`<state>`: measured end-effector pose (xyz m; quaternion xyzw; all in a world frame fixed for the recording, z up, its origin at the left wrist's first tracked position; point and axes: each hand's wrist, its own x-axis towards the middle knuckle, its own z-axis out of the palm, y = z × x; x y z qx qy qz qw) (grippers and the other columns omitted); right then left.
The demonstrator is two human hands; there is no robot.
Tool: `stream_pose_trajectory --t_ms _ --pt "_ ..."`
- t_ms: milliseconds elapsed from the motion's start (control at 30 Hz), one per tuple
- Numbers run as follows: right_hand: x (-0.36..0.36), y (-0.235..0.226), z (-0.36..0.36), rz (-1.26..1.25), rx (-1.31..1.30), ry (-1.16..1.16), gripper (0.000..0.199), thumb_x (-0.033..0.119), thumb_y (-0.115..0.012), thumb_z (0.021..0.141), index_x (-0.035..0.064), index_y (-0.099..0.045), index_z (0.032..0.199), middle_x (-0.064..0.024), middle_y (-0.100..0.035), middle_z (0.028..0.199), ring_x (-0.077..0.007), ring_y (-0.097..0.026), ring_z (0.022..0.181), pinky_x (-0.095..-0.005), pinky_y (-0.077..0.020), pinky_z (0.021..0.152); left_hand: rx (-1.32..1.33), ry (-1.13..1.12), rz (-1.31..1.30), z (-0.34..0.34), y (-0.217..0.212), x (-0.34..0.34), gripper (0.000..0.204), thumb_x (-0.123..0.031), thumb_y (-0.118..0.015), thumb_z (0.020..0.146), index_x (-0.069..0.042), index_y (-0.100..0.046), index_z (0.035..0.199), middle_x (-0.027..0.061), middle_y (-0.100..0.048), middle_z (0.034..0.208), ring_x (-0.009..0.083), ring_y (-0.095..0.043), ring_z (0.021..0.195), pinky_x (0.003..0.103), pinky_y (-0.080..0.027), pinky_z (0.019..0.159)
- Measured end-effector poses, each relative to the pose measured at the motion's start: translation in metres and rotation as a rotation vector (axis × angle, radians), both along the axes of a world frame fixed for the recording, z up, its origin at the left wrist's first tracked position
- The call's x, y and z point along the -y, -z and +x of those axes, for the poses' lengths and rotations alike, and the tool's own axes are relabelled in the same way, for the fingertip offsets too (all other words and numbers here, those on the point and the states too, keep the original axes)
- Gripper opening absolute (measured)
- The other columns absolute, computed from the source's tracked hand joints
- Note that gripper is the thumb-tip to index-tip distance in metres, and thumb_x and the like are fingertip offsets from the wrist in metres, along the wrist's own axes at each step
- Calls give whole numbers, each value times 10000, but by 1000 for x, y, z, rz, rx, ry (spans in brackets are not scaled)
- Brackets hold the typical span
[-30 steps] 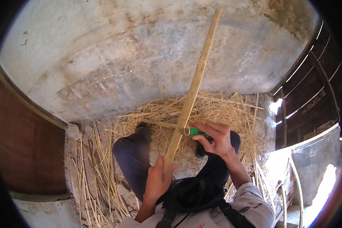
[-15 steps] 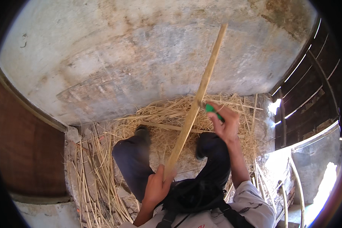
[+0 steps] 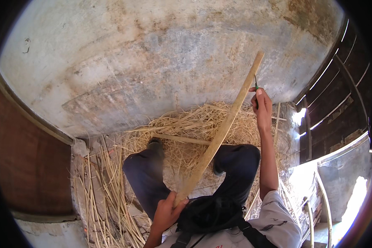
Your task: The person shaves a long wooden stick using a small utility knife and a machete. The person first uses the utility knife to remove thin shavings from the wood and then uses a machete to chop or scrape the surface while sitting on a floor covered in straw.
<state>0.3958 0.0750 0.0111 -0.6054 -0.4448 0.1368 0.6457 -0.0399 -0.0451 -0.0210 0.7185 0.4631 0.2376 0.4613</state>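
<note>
A long, pale bamboo strip (image 3: 224,126) slants up and away from my lap toward the wall. Its near end is gripped by my left hand (image 3: 168,211), thumb and fingers wrapped round it. My right hand (image 3: 262,106) is closed on a small knife (image 3: 256,82) with a green handle, most of which my fingers hide. The dark blade lies close along the right side of the strip, near its far end. I cannot tell whether the blade touches the wood.
Pale shavings (image 3: 186,120) are heaped at the foot of the stained wall (image 3: 165,62). Several thin strips (image 3: 107,194) lie on the floor at left. A stick (image 3: 182,139) crosses beyond my knees. Dark slatted boards (image 3: 330,99) stand at right, a brown panel (image 3: 29,153) at left.
My right hand has moved up and away with the knife, from the strip's middle to near its far end. The strip's far end has swung lower and to the right.
</note>
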Motion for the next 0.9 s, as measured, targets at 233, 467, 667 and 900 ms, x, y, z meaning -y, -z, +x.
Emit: stream_pose_trajectory --t_ms 233,467,667,900 --pt "12 4 -78 84 -643 -383 654 578 -477 1103 13 -605 1407 41 -515 728 -27 -345 496 -233 -265 465 35 -9 24 7 3 -19 316 -201 -790 969 4 -549 978 205 -664 744 333 -669 668 378 -501 574" --pt "17 -12 -98 16 -659 -384 467 341 -625 1100 15 -589 1432 71 -456 669 -21 -325 480 -233 -254 470 71 -31 127 13 6 -40 231 -156 -778 975 -7 -608 1026 99 -644 725 138 -547 601 315 -445 576" --pt "18 -22 -95 1 -543 -329 504 409 -608 1100 14 -580 1413 56 -478 697 -23 -329 485 -232 -258 477 161 -14 69 12 5 -55 217 -108 -756 987 -1 -659 1149 13 -659 758 32 -519 680 243 -403 583" --pt "36 11 -95 79 -197 -270 504 499 -618 1067 32 -629 1255 -23 -584 808 -98 -501 590 -248 -373 535 231 -53 61 18 1 -55 234 -27 -771 959 25 -656 1156 -16 -665 791 11 -524 715 208 -408 616"
